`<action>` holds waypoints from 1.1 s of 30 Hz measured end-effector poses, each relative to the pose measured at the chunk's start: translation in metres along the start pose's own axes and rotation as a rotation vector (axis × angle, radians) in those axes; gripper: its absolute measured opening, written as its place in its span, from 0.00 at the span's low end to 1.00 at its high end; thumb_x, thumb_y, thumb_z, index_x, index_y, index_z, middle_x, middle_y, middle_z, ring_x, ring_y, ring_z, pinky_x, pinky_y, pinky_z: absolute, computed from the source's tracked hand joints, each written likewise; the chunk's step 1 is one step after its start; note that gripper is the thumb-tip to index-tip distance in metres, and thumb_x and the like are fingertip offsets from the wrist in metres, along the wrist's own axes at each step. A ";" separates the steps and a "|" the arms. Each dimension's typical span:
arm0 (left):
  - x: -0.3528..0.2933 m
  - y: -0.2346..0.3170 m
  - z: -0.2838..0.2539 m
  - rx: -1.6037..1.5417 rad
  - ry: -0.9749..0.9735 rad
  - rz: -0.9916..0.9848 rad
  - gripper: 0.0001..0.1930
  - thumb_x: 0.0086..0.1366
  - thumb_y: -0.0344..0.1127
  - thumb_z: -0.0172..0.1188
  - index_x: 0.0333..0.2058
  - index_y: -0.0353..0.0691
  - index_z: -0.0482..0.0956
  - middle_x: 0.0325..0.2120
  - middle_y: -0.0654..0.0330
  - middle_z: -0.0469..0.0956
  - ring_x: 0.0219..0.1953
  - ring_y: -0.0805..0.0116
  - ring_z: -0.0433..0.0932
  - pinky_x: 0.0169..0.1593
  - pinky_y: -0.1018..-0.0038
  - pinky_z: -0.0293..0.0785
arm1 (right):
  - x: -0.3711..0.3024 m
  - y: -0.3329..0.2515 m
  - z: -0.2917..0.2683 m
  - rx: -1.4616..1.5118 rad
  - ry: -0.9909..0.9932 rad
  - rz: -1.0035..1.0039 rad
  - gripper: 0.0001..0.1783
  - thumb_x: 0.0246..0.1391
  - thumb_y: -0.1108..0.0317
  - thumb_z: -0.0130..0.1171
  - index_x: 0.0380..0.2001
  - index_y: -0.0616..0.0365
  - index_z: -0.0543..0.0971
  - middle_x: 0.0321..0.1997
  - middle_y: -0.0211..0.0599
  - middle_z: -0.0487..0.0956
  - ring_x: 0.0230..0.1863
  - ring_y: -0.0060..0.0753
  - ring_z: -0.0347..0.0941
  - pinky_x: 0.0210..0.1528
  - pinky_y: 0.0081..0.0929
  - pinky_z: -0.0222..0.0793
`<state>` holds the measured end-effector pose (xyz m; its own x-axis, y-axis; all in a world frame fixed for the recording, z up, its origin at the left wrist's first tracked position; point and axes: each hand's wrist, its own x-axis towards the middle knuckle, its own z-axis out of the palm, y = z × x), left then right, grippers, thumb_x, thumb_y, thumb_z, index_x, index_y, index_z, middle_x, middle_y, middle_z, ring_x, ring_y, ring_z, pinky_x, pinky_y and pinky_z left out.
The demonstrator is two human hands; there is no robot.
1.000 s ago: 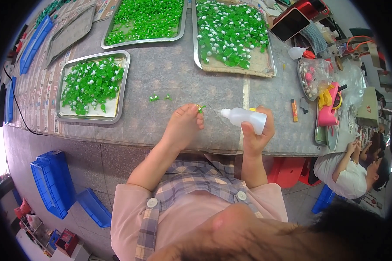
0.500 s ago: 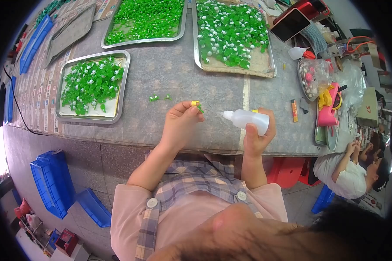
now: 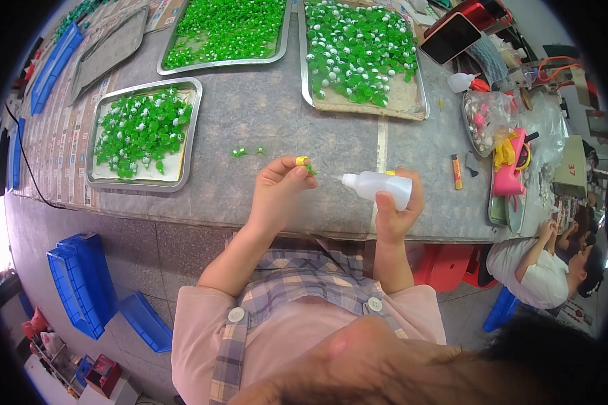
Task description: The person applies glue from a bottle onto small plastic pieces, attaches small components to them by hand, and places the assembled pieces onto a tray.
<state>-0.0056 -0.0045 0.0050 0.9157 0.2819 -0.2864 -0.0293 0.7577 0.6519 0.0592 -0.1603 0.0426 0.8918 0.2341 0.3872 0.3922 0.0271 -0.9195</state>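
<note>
Between thumb and fingertips my left hand (image 3: 282,185) pinches a small green plastic piece (image 3: 311,169); yellow tape wraps one of its fingers. My right hand (image 3: 400,208) is closed round a translucent white squeeze bottle (image 3: 384,188), tilted on its side. The bottle's thin nozzle points left at the green piece, with a small gap that I cannot measure. Two little green figures (image 3: 239,152) lie on the table just beyond my left hand. To the left is a metal tray (image 3: 194,128) heaped with green pieces that have white eye-like balls.
A metal tray of small green parts (image 3: 230,30) and another of green parts with white balls (image 3: 361,54) stand at the back. On the right lie a glue stick (image 3: 457,172), a pink tool (image 3: 511,165) and plastic bags. Blue crates (image 3: 81,283) stand on the floor.
My right hand and the squeeze bottle have shifted slightly left, bringing the nozzle nearer the green piece. My left hand has hardly moved.
</note>
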 end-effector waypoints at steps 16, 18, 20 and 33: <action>0.000 0.002 0.000 -0.321 -0.042 -0.331 0.07 0.55 0.39 0.48 0.23 0.44 0.66 0.18 0.67 0.66 0.21 0.78 0.63 0.27 0.82 0.61 | 0.034 0.035 -0.048 0.162 0.134 0.368 0.19 0.38 0.73 0.55 0.37 0.64 0.64 0.39 0.40 0.69 0.38 0.23 0.65 0.40 0.17 0.60; 0.001 0.001 0.000 -0.343 -0.051 -0.355 0.08 0.55 0.40 0.48 0.23 0.44 0.66 0.18 0.67 0.66 0.21 0.78 0.63 0.27 0.82 0.61 | 0.037 0.043 -0.055 0.137 0.112 0.415 0.20 0.39 0.74 0.55 0.38 0.65 0.63 0.41 0.41 0.68 0.39 0.23 0.65 0.41 0.18 0.59; 0.003 0.000 -0.001 -0.360 -0.060 -0.370 0.08 0.54 0.40 0.49 0.23 0.45 0.66 0.19 0.67 0.66 0.21 0.78 0.62 0.27 0.82 0.60 | 0.040 0.050 -0.058 0.099 0.134 0.387 0.21 0.39 0.74 0.54 0.40 0.65 0.62 0.40 0.40 0.68 0.40 0.24 0.64 0.43 0.20 0.58; 0.008 0.002 -0.010 -0.305 0.065 -0.251 0.07 0.54 0.37 0.50 0.24 0.40 0.66 0.18 0.66 0.64 0.20 0.79 0.64 0.23 0.86 0.65 | 0.075 0.011 -0.011 -0.627 -0.054 -0.197 0.06 0.37 0.73 0.55 0.24 0.60 0.72 0.25 0.36 0.72 0.28 0.33 0.67 0.31 0.25 0.61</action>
<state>-0.0019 0.0053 -0.0028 0.8824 0.0953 -0.4608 0.0651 0.9451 0.3203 0.1323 -0.1529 0.0626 0.7835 0.3314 0.5257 0.6189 -0.4930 -0.6115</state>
